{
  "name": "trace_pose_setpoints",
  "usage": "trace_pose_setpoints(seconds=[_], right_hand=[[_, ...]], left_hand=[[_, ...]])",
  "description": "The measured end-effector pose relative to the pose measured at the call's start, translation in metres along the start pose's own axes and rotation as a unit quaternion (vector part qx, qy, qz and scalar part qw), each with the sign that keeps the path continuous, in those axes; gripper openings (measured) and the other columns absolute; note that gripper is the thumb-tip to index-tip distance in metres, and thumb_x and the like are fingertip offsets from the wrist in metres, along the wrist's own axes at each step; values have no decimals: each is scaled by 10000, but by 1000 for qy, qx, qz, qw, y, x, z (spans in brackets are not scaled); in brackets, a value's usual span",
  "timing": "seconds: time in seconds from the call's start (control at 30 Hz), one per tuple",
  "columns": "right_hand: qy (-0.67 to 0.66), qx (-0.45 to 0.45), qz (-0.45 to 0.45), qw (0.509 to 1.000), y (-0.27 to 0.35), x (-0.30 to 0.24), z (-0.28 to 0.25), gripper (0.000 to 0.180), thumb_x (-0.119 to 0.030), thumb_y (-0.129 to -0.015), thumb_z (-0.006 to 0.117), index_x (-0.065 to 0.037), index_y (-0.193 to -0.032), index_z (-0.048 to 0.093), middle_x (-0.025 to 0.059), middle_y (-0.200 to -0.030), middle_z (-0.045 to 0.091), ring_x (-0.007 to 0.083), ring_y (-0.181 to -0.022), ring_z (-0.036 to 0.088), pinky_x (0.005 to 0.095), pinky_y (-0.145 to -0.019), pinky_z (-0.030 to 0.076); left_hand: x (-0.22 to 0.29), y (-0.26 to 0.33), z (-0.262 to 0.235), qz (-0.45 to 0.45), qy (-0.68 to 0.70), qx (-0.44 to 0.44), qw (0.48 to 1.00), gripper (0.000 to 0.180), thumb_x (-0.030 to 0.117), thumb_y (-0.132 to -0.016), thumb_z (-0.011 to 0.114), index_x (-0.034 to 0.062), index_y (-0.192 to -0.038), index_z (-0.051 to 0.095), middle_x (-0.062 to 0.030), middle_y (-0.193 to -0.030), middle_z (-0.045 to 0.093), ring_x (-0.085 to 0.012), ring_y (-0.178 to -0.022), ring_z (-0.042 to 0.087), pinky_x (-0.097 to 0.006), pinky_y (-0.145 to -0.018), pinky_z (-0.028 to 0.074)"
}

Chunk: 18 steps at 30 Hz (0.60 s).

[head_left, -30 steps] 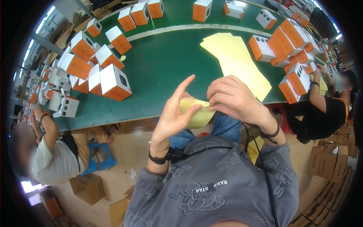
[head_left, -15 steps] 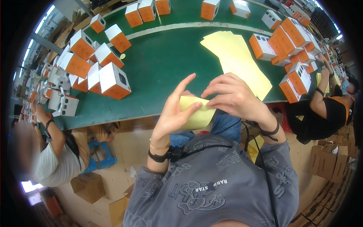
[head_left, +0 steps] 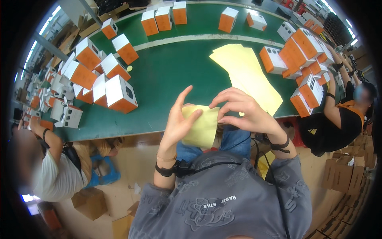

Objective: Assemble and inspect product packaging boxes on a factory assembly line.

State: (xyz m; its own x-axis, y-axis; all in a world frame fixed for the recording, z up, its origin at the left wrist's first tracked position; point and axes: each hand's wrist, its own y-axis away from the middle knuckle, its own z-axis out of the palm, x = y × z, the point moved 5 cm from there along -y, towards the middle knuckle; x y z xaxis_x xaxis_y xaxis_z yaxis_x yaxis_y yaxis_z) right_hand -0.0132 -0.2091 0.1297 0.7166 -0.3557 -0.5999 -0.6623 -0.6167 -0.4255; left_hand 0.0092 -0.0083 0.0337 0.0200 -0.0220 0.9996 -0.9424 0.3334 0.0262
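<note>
A small yellow sheet (head_left: 201,129) hangs upright between my hands, at the near edge of the green table. My left hand (head_left: 177,123) is closed on its left side, thumb across the front and index finger pointing up. Curled over the sheet's upper right corner is my right hand (head_left: 241,109). Its index fingertip touches the top edge, while its thumb and middle finger come together at the right edge. Larger yellow sheets (head_left: 254,77) lie fanned in a pile on the table beyond my right hand.
Orange-and-white boxes (head_left: 119,93) stand grouped on the left of the green table (head_left: 171,67), with more boxes (head_left: 304,49) stacked at right. A person (head_left: 59,159) sits at left, another (head_left: 338,115) at right. Brown cartons (head_left: 89,203) are on the floor.
The yellow sheet has turned more upright and faces me more. My right thumb has moved down along its right edge, and the index fingertip has shifted to the top edge.
</note>
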Motion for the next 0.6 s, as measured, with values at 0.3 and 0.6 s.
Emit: trace_pose_setpoints(seconds=[0.3,0.6], right_hand=[[160,302,175,923,-63,147,-126,450,-221,-915,788,-198,-1358,715,67,-1180,699,173,-922,685,348,-777,558],[302,310,465,772,-131,353,-166,1337,-753,-786,741,-198,-1705,-56,364,-1385,544,504,-1168,659,582,-946,516]], left_hand=[[-37,-16,-15,89,-143,199,965,672,81,-963,688,60,-1576,411,-261,-1155,720,-364,-1036,724,-426,-925,553],[-26,2,-12,92,-138,253,953,613,46,-1005,606,33,-1571,372,-189,-940,769,-312,-894,771,-384,-829,571]])
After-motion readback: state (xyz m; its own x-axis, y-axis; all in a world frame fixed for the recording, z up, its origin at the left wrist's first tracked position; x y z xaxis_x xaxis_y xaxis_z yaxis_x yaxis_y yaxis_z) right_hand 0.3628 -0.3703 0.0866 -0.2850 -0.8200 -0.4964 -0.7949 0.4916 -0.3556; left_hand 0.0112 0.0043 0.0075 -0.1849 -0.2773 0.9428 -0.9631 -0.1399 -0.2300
